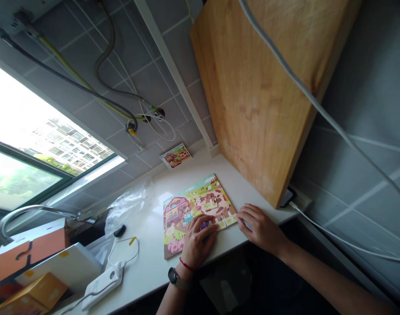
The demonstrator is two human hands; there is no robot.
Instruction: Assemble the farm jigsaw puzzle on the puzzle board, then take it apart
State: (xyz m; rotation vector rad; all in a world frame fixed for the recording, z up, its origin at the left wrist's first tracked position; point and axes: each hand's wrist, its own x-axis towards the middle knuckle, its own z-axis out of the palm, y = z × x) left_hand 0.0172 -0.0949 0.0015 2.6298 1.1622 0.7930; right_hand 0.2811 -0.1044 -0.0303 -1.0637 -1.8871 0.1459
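We see the left hand (197, 241) curled over a purple piece (205, 225) on the puzzle (189, 210), grip unclear; right hand (259, 228) open at its edge.

Home kitchen, apartment.
Sink faucet (22, 214), wooden cutting board (255, 96), tiled wall (366, 87), window (39, 131) facing apartment blocks (71, 144).

The left hand (198, 241) and right hand (260, 228) both rest palm-down, slightly curled, near each other.

One left hand (198, 243), one right hand (260, 229), one farm jigsaw puzzle (200, 210); beyond the puzzle, one picture card (175, 155) and one wooden cutting board (259, 96)
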